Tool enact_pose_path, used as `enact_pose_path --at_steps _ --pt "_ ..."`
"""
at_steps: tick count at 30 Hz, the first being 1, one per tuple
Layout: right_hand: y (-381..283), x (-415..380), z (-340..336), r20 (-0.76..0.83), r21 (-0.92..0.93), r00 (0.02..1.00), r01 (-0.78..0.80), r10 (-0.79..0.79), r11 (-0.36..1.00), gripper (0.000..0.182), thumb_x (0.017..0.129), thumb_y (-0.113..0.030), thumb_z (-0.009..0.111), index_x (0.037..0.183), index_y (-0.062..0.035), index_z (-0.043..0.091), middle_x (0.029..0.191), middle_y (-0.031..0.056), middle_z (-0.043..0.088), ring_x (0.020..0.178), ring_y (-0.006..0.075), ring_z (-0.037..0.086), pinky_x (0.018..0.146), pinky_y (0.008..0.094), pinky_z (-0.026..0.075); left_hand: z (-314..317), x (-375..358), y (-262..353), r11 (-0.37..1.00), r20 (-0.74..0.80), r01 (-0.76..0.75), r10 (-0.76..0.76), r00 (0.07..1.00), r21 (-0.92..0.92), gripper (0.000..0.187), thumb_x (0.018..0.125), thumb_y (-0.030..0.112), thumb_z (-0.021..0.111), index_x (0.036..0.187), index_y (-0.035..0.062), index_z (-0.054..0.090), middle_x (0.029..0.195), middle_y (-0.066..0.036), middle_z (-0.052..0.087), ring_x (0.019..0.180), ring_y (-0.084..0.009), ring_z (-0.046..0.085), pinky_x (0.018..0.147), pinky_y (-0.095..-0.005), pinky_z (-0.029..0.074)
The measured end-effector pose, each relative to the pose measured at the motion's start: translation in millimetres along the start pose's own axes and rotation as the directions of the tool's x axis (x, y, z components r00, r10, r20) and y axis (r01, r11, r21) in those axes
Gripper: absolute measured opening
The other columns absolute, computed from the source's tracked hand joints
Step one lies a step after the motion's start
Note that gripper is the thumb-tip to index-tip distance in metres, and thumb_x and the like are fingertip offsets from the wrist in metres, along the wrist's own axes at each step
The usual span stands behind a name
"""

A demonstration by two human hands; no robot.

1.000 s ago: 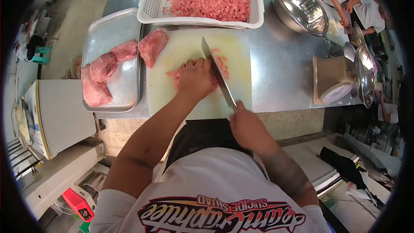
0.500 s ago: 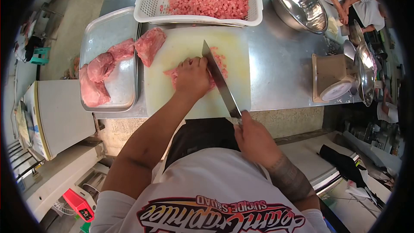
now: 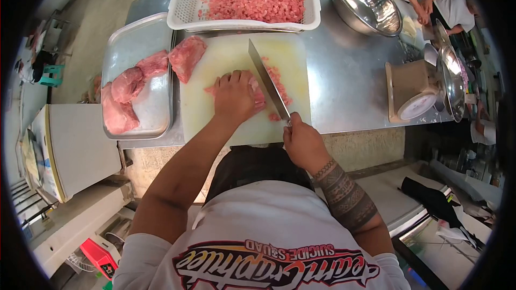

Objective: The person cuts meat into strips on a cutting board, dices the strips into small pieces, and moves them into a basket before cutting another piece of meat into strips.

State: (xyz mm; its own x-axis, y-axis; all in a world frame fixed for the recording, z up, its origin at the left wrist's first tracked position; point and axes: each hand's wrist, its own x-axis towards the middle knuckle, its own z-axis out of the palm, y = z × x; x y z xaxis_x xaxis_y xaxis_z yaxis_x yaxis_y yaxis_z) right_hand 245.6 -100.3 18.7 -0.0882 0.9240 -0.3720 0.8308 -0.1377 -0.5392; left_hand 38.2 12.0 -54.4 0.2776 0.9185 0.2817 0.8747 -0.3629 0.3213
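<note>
My right hand (image 3: 306,145) grips the handle of a long kitchen knife (image 3: 270,84), its blade slanting away over the cutting board (image 3: 209,123). On the board, my left hand (image 3: 235,96) presses down with curled fingers on a piece of raw meat (image 3: 259,96), most of which the hand covers. The blade is just right of that meat; whether it touches cannot be made out. Small diced meat (image 3: 280,85) lies along the blade's right side. A larger raw chunk (image 3: 187,58) rests at the board's upper left corner, against the tray.
A metal tray (image 3: 156,102) on the left holds several meat pieces (image 3: 128,84). Behind the board stands a white perforated basket (image 3: 183,8) of diced meat. A steel bowl (image 3: 368,2) and weighing scale (image 3: 411,92) are on the right. Another person's hands (image 3: 424,11) show at upper right.
My right hand has moved forward and slightly left, closer to the board, with the knife. More diced bits show right of the blade. My left hand stays on the meat.
</note>
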Motion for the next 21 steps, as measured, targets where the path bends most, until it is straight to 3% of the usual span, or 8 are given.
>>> enact_pose_path --at_steps 3,8,11,13,16,21 --pt "-16 -31 -22 0.03 0.015 0.999 0.021 -0.022 1.0 0.022 0.105 -0.018 0.056 0.112 0.0015 0.05 0.084 0.0276 0.07 0.082 0.0493 0.07 0.074 0.0593 0.056 1 2 1 1.0 0.063 0.012 -0.013 0.998 0.021 0.028 0.095 0.018 0.06 0.12 0.0084 0.065 0.114 -0.012 0.07 0.107 -0.0375 0.067 0.098 -0.0525 0.05" --pt "-37 -65 -57 0.166 0.033 0.986 -0.022 0.016 0.999 0.021 0.105 -0.017 0.055 0.111 0.002 0.049 0.083 0.0281 0.069 0.079 0.0492 0.07 0.073 0.0593 0.055 13 0 -7 0.997 0.033 -0.028 0.026 0.999 0.07 0.03 0.095 0.02 0.06 0.122 0.007 0.066 0.116 -0.012 0.07 0.104 -0.0376 0.067 0.096 -0.0526 0.051" --pt "-46 -35 -39 0.158 -0.026 0.987 -0.021 0.025 0.999 0.023 0.103 -0.016 0.056 0.115 0.0032 0.05 0.084 0.0286 0.07 0.081 0.0491 0.07 0.075 0.0594 0.055 8 1 -3 0.998 0.047 -0.004 0.001 0.999 0.056 0.03 0.096 0.02 0.06 0.122 0.0069 0.066 0.117 -0.012 0.07 0.106 -0.0385 0.067 0.097 -0.0531 0.051" --pt "-21 2 5 0.03 -0.009 0.993 0.113 -0.112 0.994 0.026 0.101 -0.014 0.057 0.119 0.004 0.051 0.087 0.0291 0.071 0.086 0.0489 0.071 0.078 0.0596 0.056 7 3 -3 0.999 0.053 0.014 -0.015 0.998 0.031 0.029 0.097 0.021 0.06 0.122 0.0069 0.066 0.118 -0.013 0.07 0.107 -0.0394 0.066 0.098 -0.0537 0.051" --pt "-22 45 22 -0.009 -0.028 0.993 0.114 -0.114 0.993 0.027 0.1 -0.013 0.057 0.121 0.0038 0.052 0.087 0.029 0.071 0.087 0.0484 0.071 0.078 0.0595 0.056 6 4 -4 1.0 0.053 0.028 -0.027 0.998 -0.004 0.03 0.096 0.019 0.06 0.122 0.0053 0.065 0.116 -0.015 0.069 0.107 -0.0412 0.066 0.096 -0.0545 0.051" --pt "-28 21 -1 -0.036 -0.015 0.996 0.081 -0.082 0.997 0.026 0.102 -0.015 0.057 0.119 0.0035 0.051 0.087 0.0291 0.07 0.085 0.0491 0.071 0.077 0.0594 0.056 6 2 -3 1.0 0.022 0.014 -0.014 1.0 0.006 0.031 0.093 0.014 0.061 0.122 0.0024 0.064 0.109 -0.018 0.067 0.102 -0.0427 0.066 0.09 -0.0545 0.052"
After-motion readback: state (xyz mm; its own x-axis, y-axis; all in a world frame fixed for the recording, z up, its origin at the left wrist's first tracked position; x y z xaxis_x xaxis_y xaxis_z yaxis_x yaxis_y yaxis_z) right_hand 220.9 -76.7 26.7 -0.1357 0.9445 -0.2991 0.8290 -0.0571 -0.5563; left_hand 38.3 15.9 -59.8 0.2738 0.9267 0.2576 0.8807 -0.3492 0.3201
